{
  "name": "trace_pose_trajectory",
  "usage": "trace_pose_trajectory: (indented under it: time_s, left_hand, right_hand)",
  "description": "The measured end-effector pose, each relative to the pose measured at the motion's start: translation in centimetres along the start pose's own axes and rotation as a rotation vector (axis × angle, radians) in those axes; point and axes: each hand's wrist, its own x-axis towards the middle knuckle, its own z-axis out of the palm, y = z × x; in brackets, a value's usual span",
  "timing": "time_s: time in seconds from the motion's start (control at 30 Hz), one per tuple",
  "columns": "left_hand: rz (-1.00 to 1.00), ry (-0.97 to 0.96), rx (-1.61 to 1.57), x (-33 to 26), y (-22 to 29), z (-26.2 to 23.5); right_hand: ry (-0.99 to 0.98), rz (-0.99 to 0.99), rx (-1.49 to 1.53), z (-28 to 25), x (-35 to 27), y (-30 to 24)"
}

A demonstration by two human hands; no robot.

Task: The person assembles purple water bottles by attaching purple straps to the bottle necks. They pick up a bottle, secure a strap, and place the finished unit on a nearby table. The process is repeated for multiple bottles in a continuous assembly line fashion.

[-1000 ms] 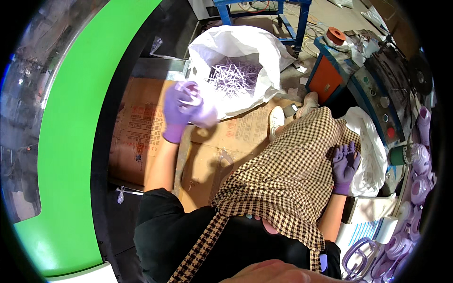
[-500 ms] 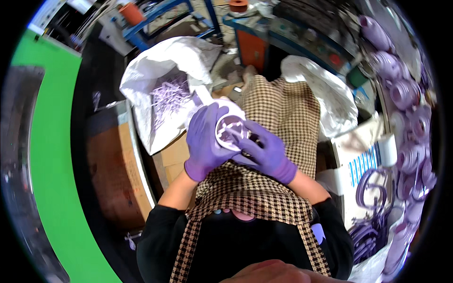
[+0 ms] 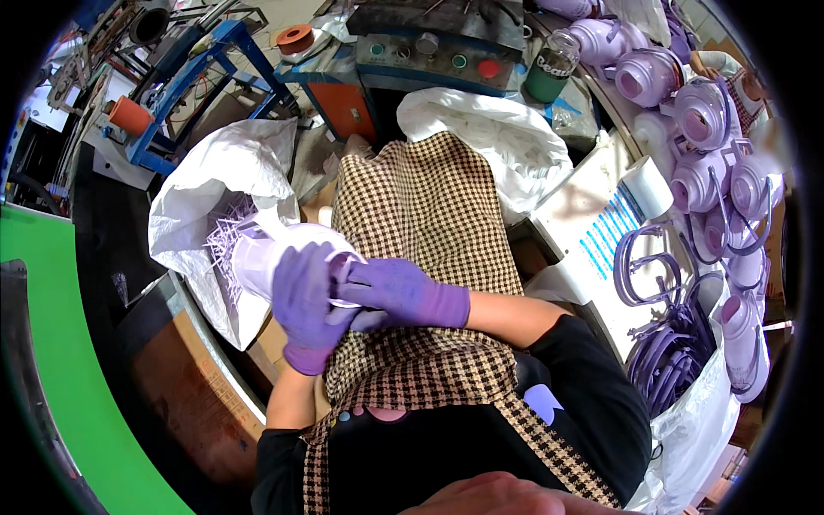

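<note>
A pale purple plastic jug-like vessel [image 3: 256, 261] lies tilted between my gloved hands, its base end toward the left and its round opening facing right. My left hand [image 3: 305, 296], in a purple glove, is wrapped over its side near the opening. The bent fingers of my right hand [image 3: 388, 293], gloved the same way, grip the rim and reach partly into the opening. Whether they also hold a small part inside is hidden. Just beyond the vessel, a white woven sack [image 3: 184, 199] holds many thin purple plastic strips [image 3: 225, 236].
A checked apron [image 3: 421, 223] covers my lap. Another white sack [image 3: 459, 116] stands ahead. To the right are a white box [image 3: 571, 210], a bundle of purple handles [image 3: 674, 365] and several similar vessels [image 3: 704, 116]. A cardboard box [image 3: 206, 378] sits at left, beside a green surface [image 3: 60, 343].
The view has turned rightward. The vessel has tipped from its opening facing up toward me to lying more sideways, and my right forearm now comes in more from the right.
</note>
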Motion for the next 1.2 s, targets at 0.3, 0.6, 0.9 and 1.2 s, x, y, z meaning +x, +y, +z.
trace_pose_trajectory:
  time_s: [0.3, 0.6, 0.9, 1.2]
  left_hand:
    - [-0.171, 0.271, 0.459, 0.9, -12.0, -6.1]
    - [-0.133, 0.113, -0.159, -0.3, -4.3, -2.6]
    - [-0.212, 0.070, -0.097, -1.8, -3.9, -1.0]
    - [-0.202, 0.099, -0.104, -3.1, -4.4, -1.4]
  right_hand:
    - [-0.088, 0.868, -0.585, -19.5, -6.7, 21.8]
    - [-0.257, 1.055, -0.949, -17.6, -16.4, 36.8]
    - [-0.114, 0.736, -0.919, -20.7, -17.2, 31.7]
    - [0.321, 0.406, -0.564, -18.2, -9.8, 19.4]
